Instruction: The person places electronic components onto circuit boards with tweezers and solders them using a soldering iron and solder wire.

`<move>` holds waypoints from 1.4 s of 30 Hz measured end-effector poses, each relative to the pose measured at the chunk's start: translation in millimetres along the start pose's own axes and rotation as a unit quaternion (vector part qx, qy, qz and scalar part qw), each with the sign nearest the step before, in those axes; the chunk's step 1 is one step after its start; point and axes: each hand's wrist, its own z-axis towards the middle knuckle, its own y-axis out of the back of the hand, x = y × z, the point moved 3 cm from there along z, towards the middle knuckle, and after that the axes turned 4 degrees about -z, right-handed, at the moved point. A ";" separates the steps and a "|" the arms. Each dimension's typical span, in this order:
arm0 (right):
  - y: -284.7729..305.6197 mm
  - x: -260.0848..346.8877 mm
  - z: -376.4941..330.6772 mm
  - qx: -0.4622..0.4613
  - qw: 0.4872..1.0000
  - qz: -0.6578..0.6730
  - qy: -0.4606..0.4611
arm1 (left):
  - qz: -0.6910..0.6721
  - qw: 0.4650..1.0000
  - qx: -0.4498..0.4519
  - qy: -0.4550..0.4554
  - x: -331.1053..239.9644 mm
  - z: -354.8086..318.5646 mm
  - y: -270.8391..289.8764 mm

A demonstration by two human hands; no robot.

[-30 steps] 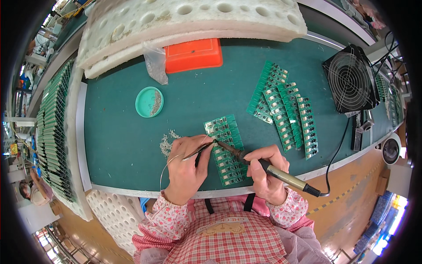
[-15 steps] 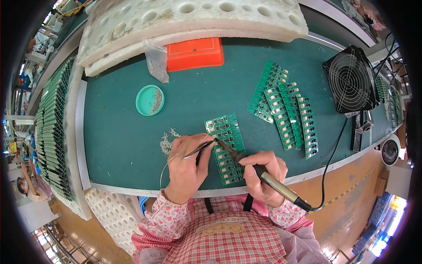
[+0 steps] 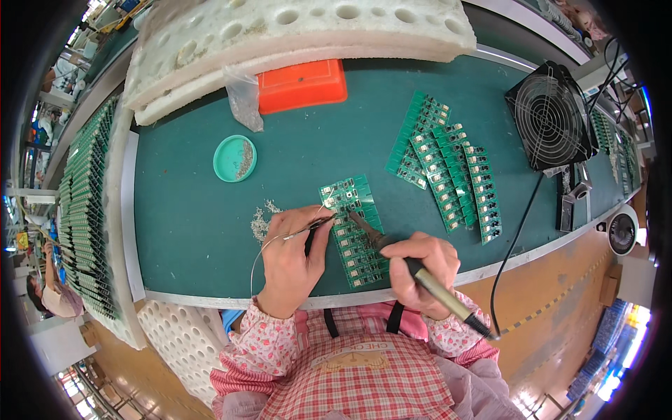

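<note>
The green circuit-board panel [image 3: 357, 260] lies flat on the bench mat [image 3: 189, 238], between the person's hands near the front edge. At its upper half, the tip of a soldering iron [image 3: 441, 288] meets the dark tweezers [image 3: 308, 229], or nearly; contact is too small to tell. The left hand [image 3: 288, 257] has its fingers pinched around those tweezers, with a thin solder wire [image 3: 255, 269] looping past it. The right hand [image 3: 422, 269] grasps the iron's handle like a pen. The step looks like soldering one small component; next, the part likely calls for steady holding while the joint sets. Just left sits a loose pile of tiny parts [image 3: 260, 224]; farther out are a turquoise dish [image 3: 225, 159], an orange-red bin [image 3: 302, 85], overlapping board strips [image 3: 434, 175] and a black fan [image 3: 549, 115].
</note>
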 end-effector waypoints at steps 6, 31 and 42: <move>6.6 -6.8 -7.6 -0.054 0.979 0.073 -0.184 | -0.004 1.000 0.003 0.002 0.2 0.6 0.1; 10.5 1.3 -24.1 -0.047 0.967 0.104 -0.226 | -0.041 0.997 -0.017 0.056 2.6 -8.5 4.2; 0.7 -1.0 -15.2 -0.009 0.970 0.104 -0.219 | -0.029 0.998 -0.014 0.058 3.9 -5.9 2.1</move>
